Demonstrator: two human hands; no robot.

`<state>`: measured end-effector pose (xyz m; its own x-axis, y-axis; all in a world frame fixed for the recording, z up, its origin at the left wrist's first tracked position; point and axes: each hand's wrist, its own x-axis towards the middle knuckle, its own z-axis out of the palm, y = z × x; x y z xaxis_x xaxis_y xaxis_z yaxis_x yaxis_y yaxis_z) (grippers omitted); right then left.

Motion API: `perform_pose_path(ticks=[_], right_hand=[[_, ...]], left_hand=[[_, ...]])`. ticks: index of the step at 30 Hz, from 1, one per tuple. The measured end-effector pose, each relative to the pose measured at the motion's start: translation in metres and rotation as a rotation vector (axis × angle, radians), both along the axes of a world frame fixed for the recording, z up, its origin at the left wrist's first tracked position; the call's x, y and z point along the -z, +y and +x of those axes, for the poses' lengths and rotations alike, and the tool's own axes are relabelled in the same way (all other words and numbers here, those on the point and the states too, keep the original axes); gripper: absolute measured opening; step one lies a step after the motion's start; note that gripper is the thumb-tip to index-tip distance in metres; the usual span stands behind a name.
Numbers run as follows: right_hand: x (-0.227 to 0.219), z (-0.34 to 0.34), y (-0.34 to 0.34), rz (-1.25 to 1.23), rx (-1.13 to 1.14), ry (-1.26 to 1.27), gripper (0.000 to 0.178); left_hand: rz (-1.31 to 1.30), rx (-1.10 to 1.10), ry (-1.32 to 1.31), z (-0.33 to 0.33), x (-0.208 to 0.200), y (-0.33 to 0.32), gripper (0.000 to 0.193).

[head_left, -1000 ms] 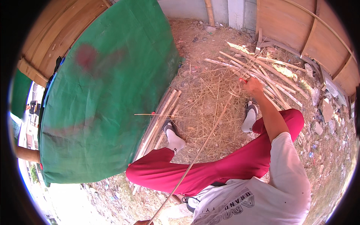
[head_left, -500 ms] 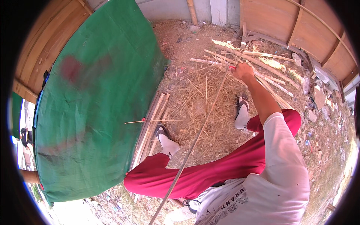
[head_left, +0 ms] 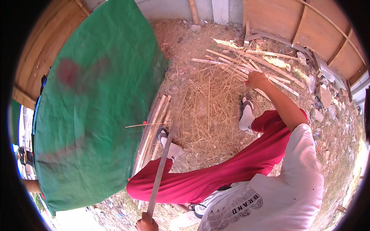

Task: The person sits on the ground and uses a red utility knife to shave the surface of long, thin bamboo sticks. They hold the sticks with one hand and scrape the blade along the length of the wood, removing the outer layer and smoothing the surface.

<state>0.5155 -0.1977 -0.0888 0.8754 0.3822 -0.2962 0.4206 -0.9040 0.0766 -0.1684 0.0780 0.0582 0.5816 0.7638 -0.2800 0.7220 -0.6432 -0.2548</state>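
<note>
My left hand [head_left: 146,223], at the lower edge, is closed round one end of a long, thin bamboo strip [head_left: 159,178]. The strip slants up and away past my left foot; its far end is blurred over the shavings. My right hand [head_left: 257,80] is a closed fist held out at the upper right, apart from that strip. A small red-orange bit shows at its near side, but what it grips is mostly hidden. Beyond this hand lies a loose pile of pale split strips [head_left: 246,66].
Thin shavings [head_left: 210,104] cover the ground between my feet. A green sheet [head_left: 96,115] stands at the left, with more long strips [head_left: 152,131] beside it and a thin sliver [head_left: 140,125] sticking out. Wooden panels [head_left: 273,21] and rubble [head_left: 325,96] line the right.
The strip has swung left, away from my right hand, and its lower end with my left hand has come into view. My right hand has moved slightly nearer and right.
</note>
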Motion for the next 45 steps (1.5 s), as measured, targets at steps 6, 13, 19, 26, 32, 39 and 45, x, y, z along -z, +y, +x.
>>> perform_pose_path(ticks=[6,13,19,26,32,39,45], right_hand=[[-0.087,-0.052,-0.013,0.381,-0.021,-0.195,0.043],[-0.113,-0.076,-0.019,0.721,-0.041,-0.245,0.043],[-0.077,-0.085,0.010,0.902,-0.016,-0.075,0.045],[-0.079,-0.100,0.052,1.001,0.022,0.187,0.054],[-0.057,-0.078,0.066,1.286,0.286,0.443,0.044],[-0.067,-0.079,0.066,1.516,0.389,0.550,0.061],[-0.065,-0.079,0.064,1.574,0.402,0.666,0.064]], left_hand=[[0.200,0.003,-0.036,-0.005,0.011,0.002,0.012],[0.729,0.237,-0.105,-0.033,-0.038,0.015,0.010],[0.743,0.110,-0.182,0.001,-0.046,0.004,0.009],[0.501,0.094,-0.514,0.081,0.045,0.035,0.015],[0.302,0.266,-0.692,0.205,0.075,0.022,0.018],[-0.374,0.202,-0.856,0.277,0.102,-0.021,0.012],[-1.215,0.034,-0.822,0.292,0.119,-0.062,0.032]])
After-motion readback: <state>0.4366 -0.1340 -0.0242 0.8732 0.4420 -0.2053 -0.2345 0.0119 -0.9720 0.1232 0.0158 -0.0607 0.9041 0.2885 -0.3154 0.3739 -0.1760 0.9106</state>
